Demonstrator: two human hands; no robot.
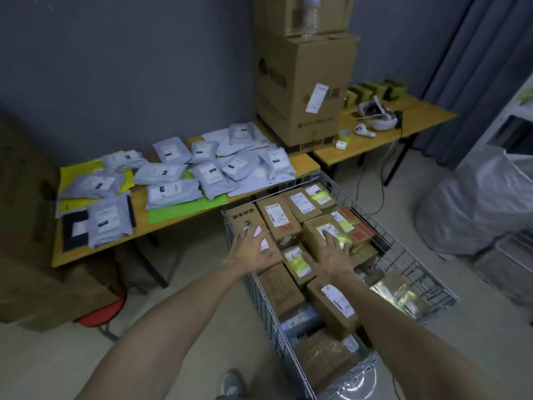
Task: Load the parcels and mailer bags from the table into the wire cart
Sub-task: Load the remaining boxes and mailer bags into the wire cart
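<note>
Filling most of the wire cart (409,255), the cardboard parcels (278,217) lie packed side by side but at uneven heights, some tilted. That, I judge, is the hazard. Slick bags dropped on such a top could slide into the gaps between boxes or over the low wire wall, and a hard push could dent the boxes.

The left hand (255,249) and right hand (331,255) are spread over the box tops. Their fingers (250,231) are straight and splayed, gripping nothing, and appear to rest on the labels.

The grey mailer bags (173,180) lie on the table (86,255), well apart from the fingers, beyond the cart's far end and off to the left. They overlap in a loose heap, so pulling one could drag a neighbour off the table's front edge.
</note>
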